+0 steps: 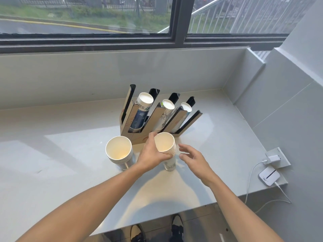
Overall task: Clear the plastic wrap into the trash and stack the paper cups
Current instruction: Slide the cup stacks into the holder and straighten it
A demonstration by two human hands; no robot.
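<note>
the left hand (153, 154) hides part of the held cup stack (166, 149); shoes (176, 227) are cut off below.

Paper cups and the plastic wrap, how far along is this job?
No plastic wrap shows on the counter, and no trash bin is in view, so that part cannot be confirmed. The left hand grips one stack of paper cups; the right hand is open beside it. A second stack stands apart to the left, so joining the two stacks is left. The cup rack behind holds three rows.

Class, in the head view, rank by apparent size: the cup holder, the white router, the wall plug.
1. cup holder
2. white router
3. wall plug; the router looks only slightly larger.
</note>
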